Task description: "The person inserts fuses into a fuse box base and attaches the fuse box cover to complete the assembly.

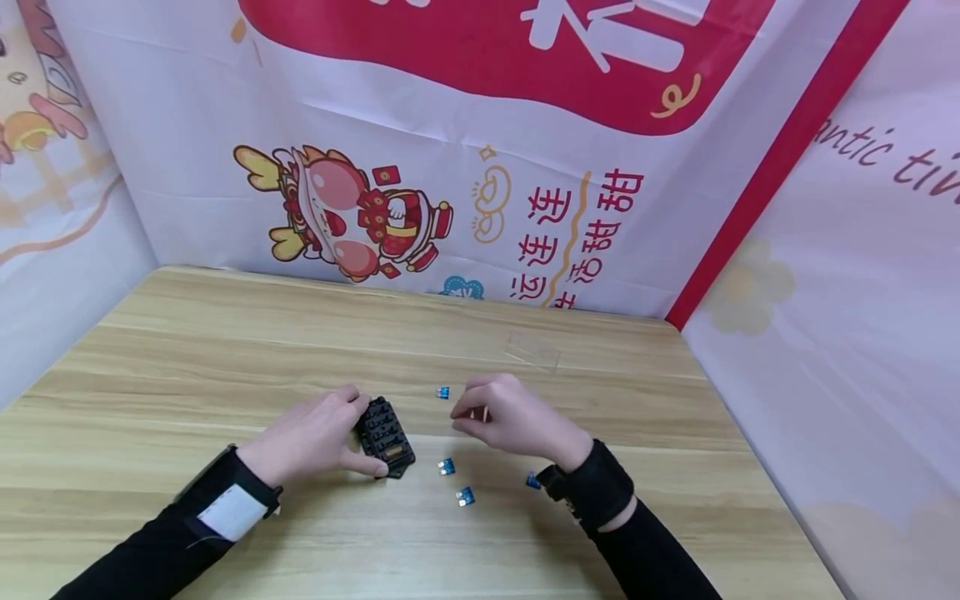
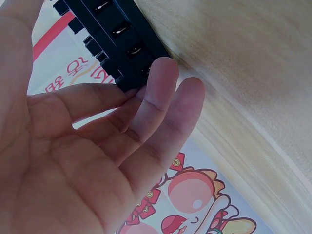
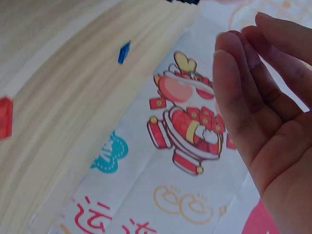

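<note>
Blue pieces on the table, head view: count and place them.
4. One blue piece lies near the right hand; a second and third lie nearer the person, between the black block and right wristband; a fourth sits by that wristband. The right arm may hide more.

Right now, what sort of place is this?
Looks like a small tabletop work booth: a wooden table, printed sheets on three sides, and small blue pieces near a black block.
</note>
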Motion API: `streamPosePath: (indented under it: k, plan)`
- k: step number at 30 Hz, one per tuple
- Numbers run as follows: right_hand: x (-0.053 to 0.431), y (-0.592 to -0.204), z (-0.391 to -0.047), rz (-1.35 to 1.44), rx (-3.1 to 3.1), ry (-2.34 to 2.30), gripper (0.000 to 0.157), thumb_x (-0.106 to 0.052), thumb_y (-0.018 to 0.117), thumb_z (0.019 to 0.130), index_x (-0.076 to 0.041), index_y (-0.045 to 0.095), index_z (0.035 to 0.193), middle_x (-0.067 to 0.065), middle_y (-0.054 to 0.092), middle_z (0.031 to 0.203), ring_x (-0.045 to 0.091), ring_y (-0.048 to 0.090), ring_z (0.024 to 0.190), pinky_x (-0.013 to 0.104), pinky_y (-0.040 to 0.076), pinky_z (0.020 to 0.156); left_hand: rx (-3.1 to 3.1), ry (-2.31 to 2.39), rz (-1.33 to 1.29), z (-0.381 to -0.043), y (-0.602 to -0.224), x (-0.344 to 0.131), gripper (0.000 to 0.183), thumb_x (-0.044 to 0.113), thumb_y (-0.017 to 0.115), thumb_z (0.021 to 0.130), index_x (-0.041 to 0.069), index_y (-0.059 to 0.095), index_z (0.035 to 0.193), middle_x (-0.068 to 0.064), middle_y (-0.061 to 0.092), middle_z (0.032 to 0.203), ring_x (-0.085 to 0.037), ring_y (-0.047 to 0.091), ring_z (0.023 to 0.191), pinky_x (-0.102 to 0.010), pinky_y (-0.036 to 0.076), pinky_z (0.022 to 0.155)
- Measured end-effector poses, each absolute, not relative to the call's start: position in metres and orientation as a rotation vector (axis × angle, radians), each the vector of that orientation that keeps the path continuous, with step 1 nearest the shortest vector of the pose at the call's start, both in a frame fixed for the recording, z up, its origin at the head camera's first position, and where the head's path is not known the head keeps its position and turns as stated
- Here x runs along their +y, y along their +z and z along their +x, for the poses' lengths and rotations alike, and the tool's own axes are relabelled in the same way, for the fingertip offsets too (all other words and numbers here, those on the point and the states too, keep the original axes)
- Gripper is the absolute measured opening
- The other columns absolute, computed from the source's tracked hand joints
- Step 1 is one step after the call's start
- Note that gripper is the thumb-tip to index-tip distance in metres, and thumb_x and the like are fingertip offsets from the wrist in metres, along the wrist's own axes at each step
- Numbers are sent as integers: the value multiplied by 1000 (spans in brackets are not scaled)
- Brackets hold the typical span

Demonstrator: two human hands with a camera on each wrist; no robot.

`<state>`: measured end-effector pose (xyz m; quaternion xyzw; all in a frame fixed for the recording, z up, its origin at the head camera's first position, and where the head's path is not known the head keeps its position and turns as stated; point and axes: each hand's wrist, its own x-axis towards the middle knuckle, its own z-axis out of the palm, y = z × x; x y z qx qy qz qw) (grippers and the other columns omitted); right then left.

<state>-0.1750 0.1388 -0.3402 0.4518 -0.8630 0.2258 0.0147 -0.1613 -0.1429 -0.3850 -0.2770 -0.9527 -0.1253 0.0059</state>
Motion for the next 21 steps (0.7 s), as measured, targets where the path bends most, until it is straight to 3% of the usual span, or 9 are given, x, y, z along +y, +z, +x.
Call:
streamPosePath:
  k: [15, 21]
  plan:
    - [173, -354, -170, 1355, -2782, 658, 7, -21, 70, 87, -14, 72, 87, -13, 56, 79, 0, 53, 68, 14, 43, 60, -3027, -397, -825, -159, -386, -143, 104, 75, 65, 64, -6, 54, 127, -21, 54, 121, -32, 56, 105, -46, 45, 85]
    - [173, -359, -166, 1408, -2846, 633, 12, -22, 73, 84, -11, 73, 89, -10, 59, 81, 7, 58, 71, 13, 42, 62, -2994, -363, -842, -160, -387, -142, 102, 74, 66, 64, -6, 55, 126, -20, 55, 119, -31, 58, 103, -44, 45, 84]
